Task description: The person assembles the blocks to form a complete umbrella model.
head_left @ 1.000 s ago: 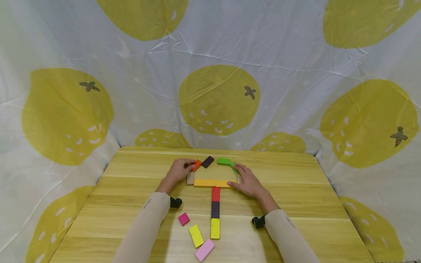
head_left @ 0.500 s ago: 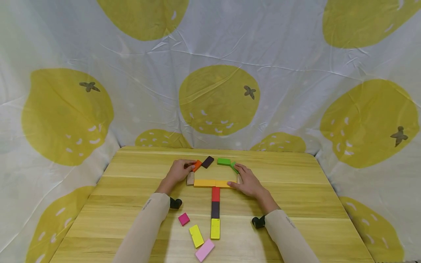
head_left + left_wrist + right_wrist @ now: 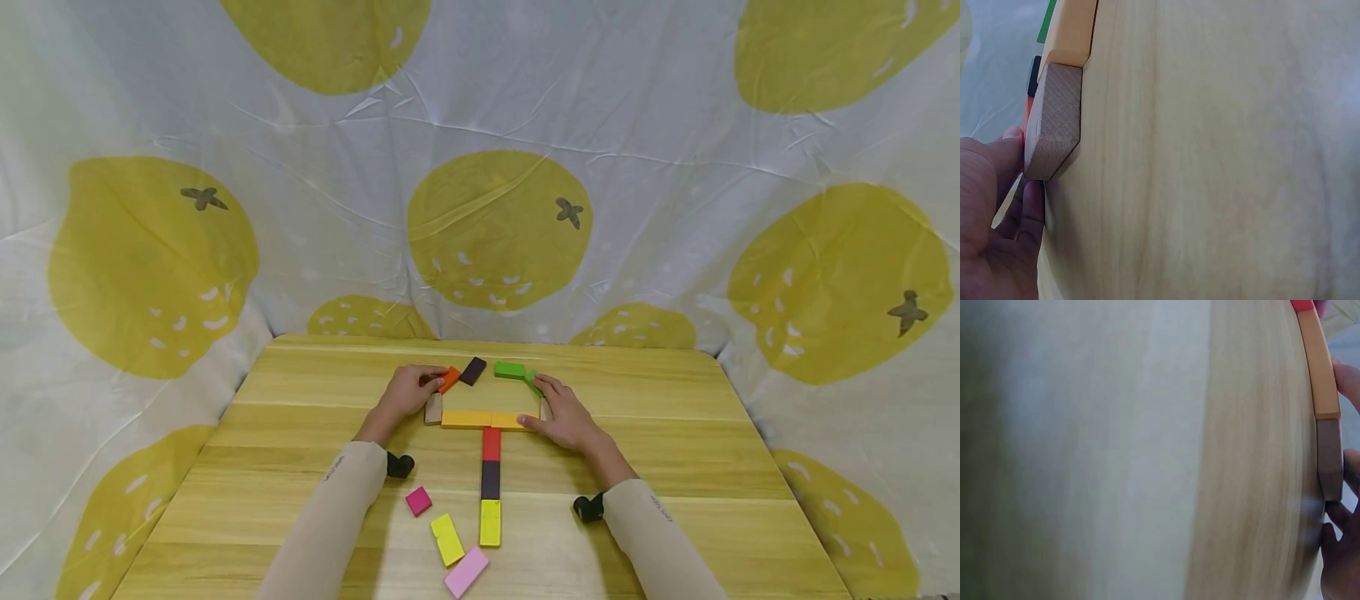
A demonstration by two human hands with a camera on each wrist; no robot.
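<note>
At the left of a ring of wooden blocks, my left hand (image 3: 407,390) pinches an orange block (image 3: 449,380) between thumb and fingers. A dark block (image 3: 473,371) lies beside it, and a plain wood block (image 3: 433,409) stands below. Across the ring, my right hand (image 3: 567,417) rests its fingers on a slanted green block (image 3: 532,382). Its thumb touches the right amber block (image 3: 507,422), and its palm partly hides another plain wood block (image 3: 545,409). Another green block (image 3: 510,369) lies at the top. The left amber block (image 3: 466,419) meets its twin end to end.
Below the ring runs a column of red (image 3: 491,444), dark (image 3: 491,480) and yellow blocks (image 3: 491,523). Loose magenta (image 3: 418,502), yellow (image 3: 447,540) and pink blocks (image 3: 467,572) lie to its left. A lemon-print cloth (image 3: 495,108) hangs behind the wooden table (image 3: 675,400).
</note>
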